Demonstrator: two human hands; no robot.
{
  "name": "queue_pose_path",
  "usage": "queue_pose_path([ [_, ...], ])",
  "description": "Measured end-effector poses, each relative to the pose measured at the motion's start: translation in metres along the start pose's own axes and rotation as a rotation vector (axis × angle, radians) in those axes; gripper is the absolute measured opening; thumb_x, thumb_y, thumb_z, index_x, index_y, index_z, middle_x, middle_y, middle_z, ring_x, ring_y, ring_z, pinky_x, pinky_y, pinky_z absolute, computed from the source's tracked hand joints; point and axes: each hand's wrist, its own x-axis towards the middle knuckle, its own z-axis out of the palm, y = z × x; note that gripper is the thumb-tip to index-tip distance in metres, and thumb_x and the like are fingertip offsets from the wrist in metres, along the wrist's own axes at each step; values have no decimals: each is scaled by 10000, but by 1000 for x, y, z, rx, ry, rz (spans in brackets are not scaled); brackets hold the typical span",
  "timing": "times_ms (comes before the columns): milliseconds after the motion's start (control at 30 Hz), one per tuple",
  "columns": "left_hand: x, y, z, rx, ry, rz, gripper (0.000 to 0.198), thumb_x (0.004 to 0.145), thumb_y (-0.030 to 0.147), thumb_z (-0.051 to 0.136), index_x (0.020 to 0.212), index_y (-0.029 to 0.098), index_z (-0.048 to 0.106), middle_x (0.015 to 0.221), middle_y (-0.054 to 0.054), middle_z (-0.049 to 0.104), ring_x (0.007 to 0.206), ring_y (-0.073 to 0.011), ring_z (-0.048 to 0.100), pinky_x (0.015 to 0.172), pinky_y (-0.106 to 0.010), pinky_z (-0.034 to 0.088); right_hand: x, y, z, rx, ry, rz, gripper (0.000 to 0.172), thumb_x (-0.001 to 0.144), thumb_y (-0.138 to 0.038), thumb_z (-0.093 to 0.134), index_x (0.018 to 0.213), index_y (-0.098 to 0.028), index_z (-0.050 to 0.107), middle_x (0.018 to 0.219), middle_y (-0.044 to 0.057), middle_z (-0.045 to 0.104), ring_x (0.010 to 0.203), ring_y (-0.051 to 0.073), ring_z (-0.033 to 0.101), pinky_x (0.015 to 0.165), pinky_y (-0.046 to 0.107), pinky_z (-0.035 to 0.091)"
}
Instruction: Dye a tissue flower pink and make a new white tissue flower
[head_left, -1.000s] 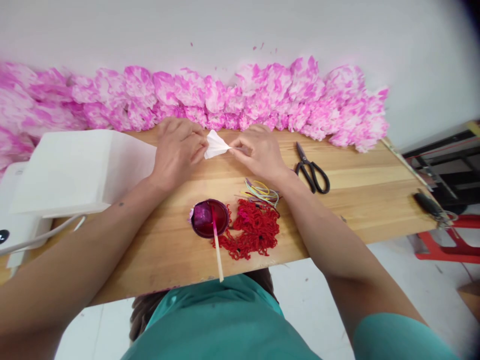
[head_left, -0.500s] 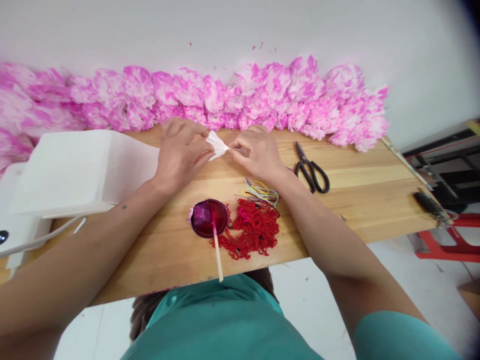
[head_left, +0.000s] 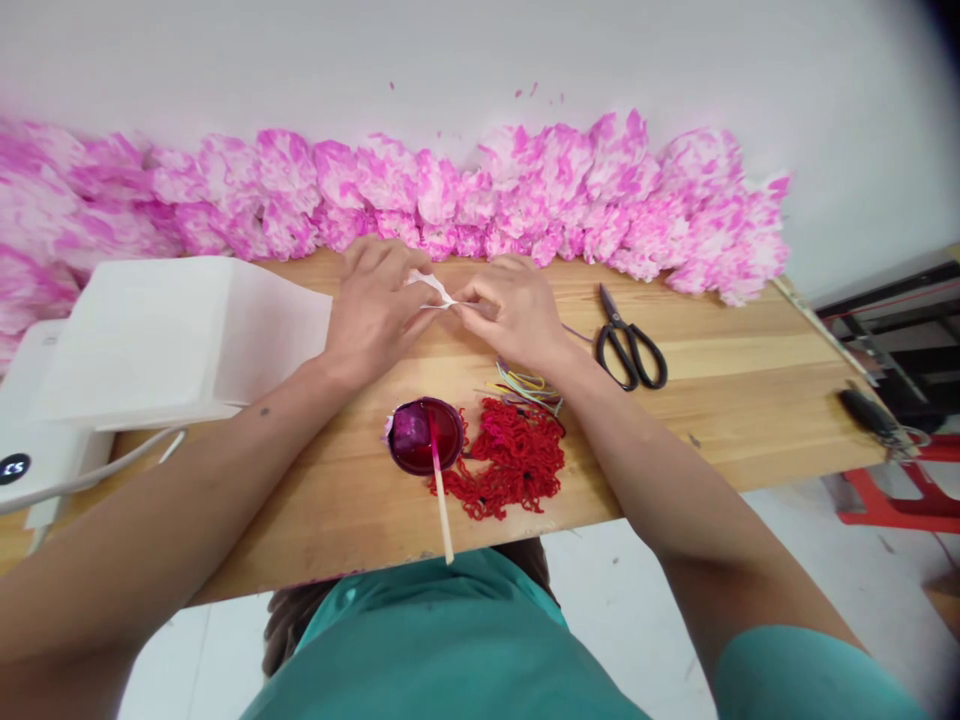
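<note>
Between my two hands is a small piece of thin white paper (head_left: 436,289), gathered to a narrow point on its right side. My left hand (head_left: 381,305) pinches its left part with thumb and fingers, hiding much of it. On the right, my right hand (head_left: 511,308) is closed on the gathered tip. Below the hands stands a bowl of dark pink dye (head_left: 448,440) with a wooden stick (head_left: 442,505) leaning out of it. Beside the bowl lies a heap of red yarn (head_left: 517,460), and coloured strings (head_left: 529,388) lie just above that.
Black-handled scissors (head_left: 634,350) rest right of my right hand. A stack of white sheets (head_left: 142,340) sits on a white device (head_left: 41,375) with a cable at the left. Pink-and-white paper flowers (head_left: 420,190) line the wall. A red stool (head_left: 892,495) stands at the right.
The white paper shows less between my hands and looks more folded. My left hand has come slightly closer to my right. The whole view has shifted a little.
</note>
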Motion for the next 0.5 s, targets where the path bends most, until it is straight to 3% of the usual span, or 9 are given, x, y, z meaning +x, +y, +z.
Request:
queue_pose_path([
  [500, -1, -16, 1, -83, -57, -108, 174, 956, 333, 562, 821, 259, 644, 1038, -14, 693, 1032, -256, 542, 943, -529, 372, 0, 13, -8, 29, -50, 45, 212, 937, -369, 592, 809, -222, 676, 780, 33, 686, 798, 208, 567, 863, 396, 406],
])
